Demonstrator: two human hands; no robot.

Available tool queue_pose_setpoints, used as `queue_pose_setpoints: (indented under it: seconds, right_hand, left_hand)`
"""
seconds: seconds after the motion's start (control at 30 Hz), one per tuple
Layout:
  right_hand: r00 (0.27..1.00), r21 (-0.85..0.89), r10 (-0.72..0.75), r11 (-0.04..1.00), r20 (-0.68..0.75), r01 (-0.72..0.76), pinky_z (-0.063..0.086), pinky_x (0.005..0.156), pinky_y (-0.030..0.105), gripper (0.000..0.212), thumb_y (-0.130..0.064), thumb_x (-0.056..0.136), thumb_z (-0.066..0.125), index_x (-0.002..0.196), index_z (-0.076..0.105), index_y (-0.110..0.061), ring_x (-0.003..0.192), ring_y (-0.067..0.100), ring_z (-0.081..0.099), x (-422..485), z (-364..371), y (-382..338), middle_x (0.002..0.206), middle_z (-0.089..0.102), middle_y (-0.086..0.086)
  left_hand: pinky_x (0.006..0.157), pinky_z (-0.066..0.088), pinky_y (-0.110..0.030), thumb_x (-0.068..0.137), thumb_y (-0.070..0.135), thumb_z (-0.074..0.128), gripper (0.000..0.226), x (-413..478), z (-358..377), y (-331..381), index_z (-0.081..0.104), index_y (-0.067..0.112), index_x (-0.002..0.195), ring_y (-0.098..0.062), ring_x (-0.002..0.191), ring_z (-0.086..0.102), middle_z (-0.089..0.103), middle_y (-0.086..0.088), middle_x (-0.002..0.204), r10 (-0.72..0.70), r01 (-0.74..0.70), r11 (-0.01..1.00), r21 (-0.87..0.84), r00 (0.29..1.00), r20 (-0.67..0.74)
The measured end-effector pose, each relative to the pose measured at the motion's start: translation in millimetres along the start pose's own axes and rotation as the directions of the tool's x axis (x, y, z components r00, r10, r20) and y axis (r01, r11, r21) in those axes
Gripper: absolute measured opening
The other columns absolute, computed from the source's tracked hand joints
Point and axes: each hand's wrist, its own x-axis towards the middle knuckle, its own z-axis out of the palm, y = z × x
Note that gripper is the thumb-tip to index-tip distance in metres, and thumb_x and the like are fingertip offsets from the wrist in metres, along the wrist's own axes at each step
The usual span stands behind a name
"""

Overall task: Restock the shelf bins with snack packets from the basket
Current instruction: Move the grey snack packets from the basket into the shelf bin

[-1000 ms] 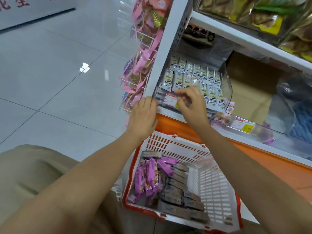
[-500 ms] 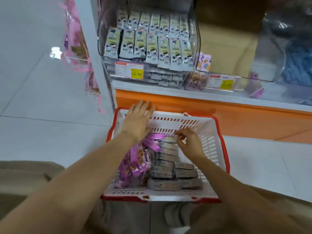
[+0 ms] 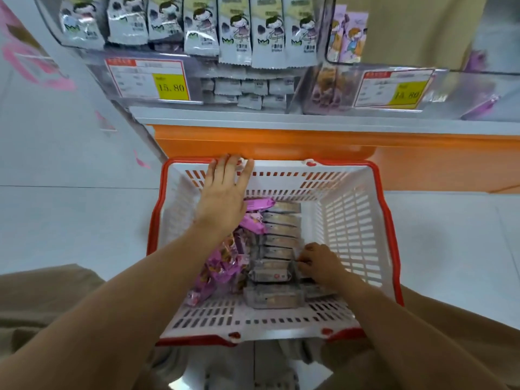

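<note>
A white basket (image 3: 351,220) with a red rim stands on the floor below the shelf. Inside lie a row of grey snack packets (image 3: 281,220) and, to their left, a heap of pink packets (image 3: 222,266). My left hand (image 3: 225,198) is spread flat over the basket's far wall, fingertips at the rim. My right hand (image 3: 320,266) is down among the grey packets, fingers curled on the near ones. Above, a clear shelf bin (image 3: 84,60) holds several upright white packets (image 3: 236,40).
A second clear bin (image 3: 464,91) with a few purple packets stands to the right. Yellow price tags (image 3: 171,85) front both bins. An orange shelf base (image 3: 281,142) runs behind the basket. Pink hanging goods (image 3: 25,60) are at the left. Pale floor tiles lie on both sides.
Both hands came down from the shelf bin to the basket. My right hand has moved toward the near end of the grey packets; my left hand has slid to the far rim.
</note>
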Motion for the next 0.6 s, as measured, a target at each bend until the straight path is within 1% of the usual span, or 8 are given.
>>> queue_pose_setpoints:
  seconds: [0.07, 0.1, 0.17, 0.23, 0.3, 0.4, 0.5, 0.6]
  right_hand:
    - [1.0, -0.047, 0.009, 0.999, -0.01, -0.009, 0.042, 0.083, 0.031, 0.032, -0.039, 0.099, 0.048, 0.111, 0.071, -0.02, 0.114, 0.029, 0.053, 4, 3, 2, 0.123, 0.057, 0.008]
    - [1.0, -0.068, 0.017, 0.998, -0.01, -0.017, 0.041, 0.088, 0.032, 0.033, -0.04, 0.099, 0.046, 0.115, 0.069, -0.022, 0.121, 0.029, 0.049, 6, 4, 4, 0.133, 0.053, 0.008]
    - [0.999, -0.13, 0.027, 0.991, 0.043, -0.021, 0.038, 0.102, 0.036, 0.038, -0.042, 0.101, 0.042, 0.13, 0.061, -0.028, 0.132, 0.029, 0.039, 10, 5, 5, 0.151, 0.037, 0.006]
    - [0.997, -0.149, 0.034, 0.989, 0.067, -0.023, 0.035, 0.107, 0.037, 0.04, -0.043, 0.101, 0.042, 0.137, 0.054, -0.03, 0.137, 0.028, 0.034, 14, 4, 6, 0.158, 0.026, 0.006]
    - [1.0, -0.138, 0.015, 0.99, 0.011, -0.013, 0.038, 0.103, 0.035, 0.041, -0.042, 0.099, 0.046, 0.137, 0.054, -0.029, 0.132, 0.03, 0.041, 17, 3, 7, 0.154, 0.032, 0.01]
    - [0.992, -0.07, -0.048, 0.997, -0.114, 0.04, 0.046, 0.093, 0.035, 0.041, -0.034, 0.093, 0.059, 0.133, 0.059, -0.023, 0.117, 0.033, 0.054, 20, -2, 9, 0.138, 0.047, 0.016]
    - [0.963, 0.111, -0.084, 0.987, -0.256, 0.116, 0.048, 0.089, 0.036, 0.036, -0.02, 0.087, 0.07, 0.122, 0.067, -0.014, 0.106, 0.035, 0.059, 20, -8, 8, 0.126, 0.054, 0.018]
    - [0.924, 0.325, -0.024, 0.932, -0.382, 0.159, 0.048, 0.088, 0.031, 0.032, -0.013, 0.083, 0.074, 0.114, 0.069, -0.017, 0.101, 0.025, 0.059, 16, -20, -1, 0.116, 0.058, 0.009]
  left_hand:
    - [0.122, -0.001, -0.048, 0.09, 0.032, 0.06, 0.088, 1, 4, 0, 0.006, 0.018, 0.157, -0.037, 0.147, 0.009, 0.015, -0.019, 0.158, -0.008, 0.008, 1.0, 0.005, 1.0, -0.002]
    - [0.122, -0.001, -0.048, 0.09, 0.032, 0.061, 0.088, 1, 5, 0, 0.006, 0.018, 0.157, -0.037, 0.147, 0.01, 0.016, -0.019, 0.157, -0.013, 0.013, 1.0, 0.006, 1.0, -0.009]
    - [0.121, -0.002, -0.048, 0.089, 0.031, 0.063, 0.088, 2, 7, 0, 0.008, 0.019, 0.157, -0.036, 0.147, 0.012, 0.019, -0.019, 0.157, -0.021, 0.022, 1.0, 0.009, 0.999, -0.029]
    - [0.12, -0.002, -0.048, 0.087, 0.029, 0.065, 0.088, 3, 9, 0, 0.011, 0.018, 0.157, -0.036, 0.147, 0.014, 0.022, -0.019, 0.156, -0.026, 0.026, 1.0, 0.007, 0.999, -0.042]
    - [0.12, 0.0, -0.048, 0.084, 0.027, 0.068, 0.089, 4, 12, 0, 0.017, 0.018, 0.156, -0.037, 0.145, 0.018, 0.026, -0.019, 0.154, -0.028, 0.028, 1.0, 0.002, 0.998, -0.055]
    - [0.119, 0.002, -0.048, 0.079, 0.024, 0.072, 0.089, 4, 15, -1, 0.025, 0.018, 0.154, -0.037, 0.143, 0.023, 0.031, -0.019, 0.151, -0.023, 0.022, 1.0, -0.017, 0.996, -0.082]
    - [0.119, 0.003, -0.048, 0.079, 0.023, 0.071, 0.088, 4, 14, -1, 0.026, 0.017, 0.154, -0.037, 0.143, 0.024, 0.031, -0.019, 0.151, -0.017, 0.015, 1.0, -0.013, 0.996, -0.088]
    - [0.12, 0.005, -0.049, 0.079, 0.022, 0.071, 0.086, 3, 11, -1, 0.027, 0.016, 0.153, -0.038, 0.142, 0.024, 0.032, -0.02, 0.15, -0.019, 0.017, 1.0, -0.018, 0.996, -0.09]
